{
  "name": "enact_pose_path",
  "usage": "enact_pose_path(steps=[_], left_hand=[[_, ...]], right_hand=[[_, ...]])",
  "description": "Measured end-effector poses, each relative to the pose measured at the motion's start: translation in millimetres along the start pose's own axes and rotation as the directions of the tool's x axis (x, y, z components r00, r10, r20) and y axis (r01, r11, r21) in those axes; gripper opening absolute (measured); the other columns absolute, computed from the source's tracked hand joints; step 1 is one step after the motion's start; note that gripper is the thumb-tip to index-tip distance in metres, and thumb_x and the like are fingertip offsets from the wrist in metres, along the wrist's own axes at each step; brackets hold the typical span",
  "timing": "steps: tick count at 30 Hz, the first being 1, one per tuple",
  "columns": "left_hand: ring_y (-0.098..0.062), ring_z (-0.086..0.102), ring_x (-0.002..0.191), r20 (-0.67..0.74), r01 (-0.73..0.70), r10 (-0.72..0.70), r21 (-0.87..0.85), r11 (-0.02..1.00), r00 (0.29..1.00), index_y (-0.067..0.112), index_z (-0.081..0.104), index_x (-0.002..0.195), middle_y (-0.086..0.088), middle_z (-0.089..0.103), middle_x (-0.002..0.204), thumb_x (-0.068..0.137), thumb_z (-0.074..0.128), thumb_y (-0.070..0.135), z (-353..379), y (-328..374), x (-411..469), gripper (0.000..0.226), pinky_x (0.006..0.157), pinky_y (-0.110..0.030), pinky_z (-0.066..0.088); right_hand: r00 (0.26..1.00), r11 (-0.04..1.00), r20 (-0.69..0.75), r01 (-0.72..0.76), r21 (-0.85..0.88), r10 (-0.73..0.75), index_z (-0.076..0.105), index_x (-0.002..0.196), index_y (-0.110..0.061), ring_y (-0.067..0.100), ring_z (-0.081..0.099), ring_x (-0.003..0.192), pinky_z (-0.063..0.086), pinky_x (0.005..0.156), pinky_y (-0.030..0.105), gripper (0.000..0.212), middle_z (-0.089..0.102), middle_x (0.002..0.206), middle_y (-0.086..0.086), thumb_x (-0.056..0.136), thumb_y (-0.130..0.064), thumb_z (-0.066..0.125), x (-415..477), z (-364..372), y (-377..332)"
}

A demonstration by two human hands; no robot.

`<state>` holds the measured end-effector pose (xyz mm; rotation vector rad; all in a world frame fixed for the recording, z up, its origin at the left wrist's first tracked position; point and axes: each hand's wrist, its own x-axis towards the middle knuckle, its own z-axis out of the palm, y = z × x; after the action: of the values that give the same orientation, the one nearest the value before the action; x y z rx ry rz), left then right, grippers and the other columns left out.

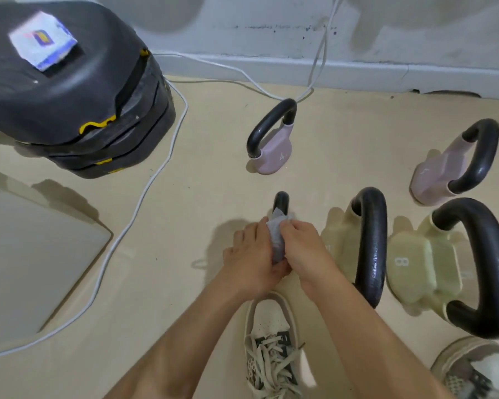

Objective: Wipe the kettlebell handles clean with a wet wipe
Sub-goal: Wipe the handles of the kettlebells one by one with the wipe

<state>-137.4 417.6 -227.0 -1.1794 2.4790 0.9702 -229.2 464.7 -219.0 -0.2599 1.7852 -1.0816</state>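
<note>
A grey wet wipe [277,240] is wrapped round the black handle [281,201] of a kettlebell whose body is hidden under my hands. My left hand [251,259] holds the handle from the left. My right hand [303,249] grips the wipe against the handle from the right. Two pink kettlebells stand farther off, one in the middle [271,148] and one at the right [450,171]. Two pale green kettlebells with black handles stand at my right, one [355,240] beside my right hand and one [427,269] marked 8.
A black stepper [78,90] at the upper left carries a wipe packet [42,38]. A white cable [144,194] runs across the floor to the wall. A pale mat [26,260] lies at the left. My shoes [274,344] [476,370] are near the bottom edge.
</note>
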Motion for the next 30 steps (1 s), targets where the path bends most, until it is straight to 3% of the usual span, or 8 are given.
enact_pose_path(steps=[4, 6, 12, 14, 17, 23, 26, 30], left_hand=[[-0.017, 0.058, 0.103, 0.233, -0.013, 0.059, -0.195, 0.981, 0.971, 0.025, 0.037, 0.139, 0.002, 0.059, 0.113, 0.075, 0.066, 0.035, -25.9, 0.2, -19.0, 0.072, 0.090, -0.034, 0.049], [-0.018, 0.056, 0.109, 0.286, 0.035, 0.021, -0.190, 0.981, 0.958, 0.026, 0.049, 0.127, 0.003, 0.060, 0.117, 0.070, 0.063, 0.037, -41.4, -3.8, -25.5, 0.059, 0.094, -0.037, 0.048], [-0.021, 0.033, 0.131, -0.109, -0.134, 0.138, 0.045, 0.990, 0.984, 0.025, 0.034, 0.144, 0.003, 0.036, 0.147, 0.079, 0.055, 0.001, -67.6, -30.6, 9.1, 0.073, 0.102, -0.026, 0.033], [-0.019, 0.032, 0.129, -0.073, -0.270, 0.282, 0.147, 0.952, 0.957, 0.030, 0.038, 0.141, 0.007, 0.037, 0.143, 0.078, 0.057, 0.004, -65.5, -37.2, 20.8, 0.070, 0.094, -0.027, 0.038], [-0.024, 0.055, 0.099, 0.039, -0.304, 0.304, 0.254, 0.918, 0.952, 0.026, 0.054, 0.100, 0.008, 0.057, 0.096, 0.077, 0.060, 0.018, -65.3, -48.3, 32.4, 0.024, 0.067, -0.035, 0.047], [-0.016, 0.053, 0.070, -0.062, -0.167, 0.166, -0.025, 0.986, 0.984, 0.031, 0.051, 0.085, 0.011, 0.057, 0.075, 0.075, 0.069, 0.024, -73.6, -78.1, 39.9, 0.022, 0.059, -0.028, 0.042], [-0.014, 0.047, 0.055, -0.106, -0.101, 0.093, -0.075, 0.992, 0.990, 0.026, 0.045, 0.057, 0.006, 0.052, 0.053, 0.067, 0.070, 0.020, -67.1, -81.6, 39.0, 0.027, 0.053, -0.029, 0.038], [-0.015, 0.048, 0.052, -0.155, -0.022, 0.021, -0.004, 1.000, 0.988, 0.021, 0.043, 0.052, 0.005, 0.049, 0.047, 0.064, 0.066, 0.020, -64.6, -81.2, 39.0, 0.026, 0.048, -0.027, 0.035]], right_hand=[[0.998, 0.998, -0.002, -0.060, 0.037, 0.060, 0.054, 0.116, -0.019, 0.022, 0.060, 0.093, 0.047, 0.086, 0.034, 0.029, 0.062, 0.100, 0.003, 0.103, -0.027, 0.029, -10.1, 13.7, -4.3], [0.999, 0.999, 0.040, -0.031, 0.021, 0.030, 0.054, 0.101, -0.016, 0.024, 0.058, 0.081, 0.046, 0.073, 0.031, 0.015, 0.060, 0.088, 0.008, 0.098, -0.021, 0.040, -15.9, 17.1, -6.0], [0.992, 0.955, 0.115, 0.080, -0.286, -0.049, 0.053, 0.076, -0.019, 0.016, 0.056, 0.062, 0.041, 0.053, 0.025, 0.013, 0.057, 0.073, -0.001, 0.089, -0.019, 0.051, 11.1, 9.5, -3.0], [0.957, 0.823, 0.281, 0.214, -0.527, -0.069, 0.047, 0.065, -0.020, 0.016, 0.055, 0.064, 0.038, 0.056, 0.025, 0.020, 0.054, 0.070, -0.004, 0.083, -0.017, 0.056, 19.5, 5.5, -11.9], [0.894, 0.382, 0.434, 0.443, -0.811, -0.116, 0.046, 0.065, -0.020, 0.020, 0.052, 0.067, 0.037, 0.057, 0.028, 0.020, 0.048, 0.063, -0.006, 0.079, -0.025, 0.059, 32.4, 12.9, -30.8], [0.785, -0.247, 0.441, 0.367, -0.897, -0.435, 0.046, 0.066, -0.024, 0.025, 0.049, 0.053, 0.025, 0.059, 0.027, 0.023, 0.042, 0.052, -0.006, 0.074, -0.024, 0.067, 63.0, 39.5, -50.9], [0.755, -0.352, 0.506, 0.379, -0.856, -0.418, 0.034, 0.062, -0.022, 0.021, 0.064, 0.066, 0.025, 0.067, 0.030, 0.037, 0.067, 0.070, -0.003, 0.082, -0.027, 0.065, 49.7, 64.9, -46.0], [0.767, -0.267, 0.503, 0.428, -0.864, -0.399, 0.022, 0.062, -0.019, 0.025, 0.066, 0.090, 0.024, 0.073, 0.028, 0.041, 0.070, 0.098, 0.000, 0.096, -0.018, 0.044, 48.3, 75.0, -45.9]])
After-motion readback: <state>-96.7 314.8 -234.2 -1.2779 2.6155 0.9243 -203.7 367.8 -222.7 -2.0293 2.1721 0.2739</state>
